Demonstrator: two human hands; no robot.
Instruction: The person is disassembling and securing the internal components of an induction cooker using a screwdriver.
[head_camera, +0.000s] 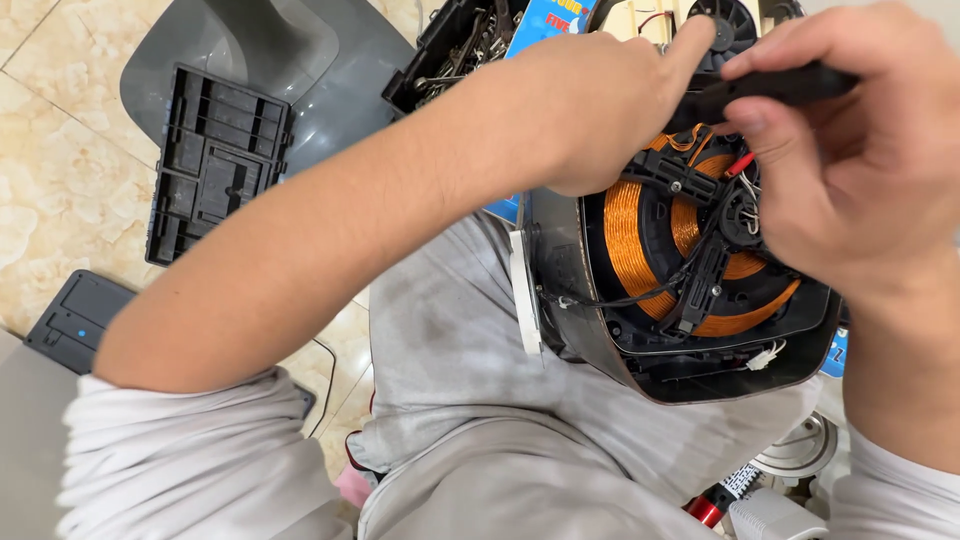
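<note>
In the head view, an opened induction cooker (690, 300) is propped on the lap, its copper coil (625, 240) and black coil bracket (700, 270) laid bare. The right hand (850, 170) is curled shut around a black screwdriver handle (790, 85), held between thumb and forefingers near the cooker's upper edge; the tip is hidden behind the hands, so its seat cannot be told. The left hand (600, 105) is loosely closed, its forefinger stretched out and pressed beside the tool near the fan (725, 25), steadying the spot; nothing is seen gripped in it. The step in hand is judged to be the turning of a screw at the coil's top. It is done best if the driver is kept square to the screw head and pressed firmly, so that slipping toward the thin red wire (740, 165) and white wires (752, 195) is avoided. The cooker should be braced against the thigh. A grey cover (250, 60) with a black plastic panel (215, 160) lies on the tiled floor (60, 150) to the left, well apart.
</note>
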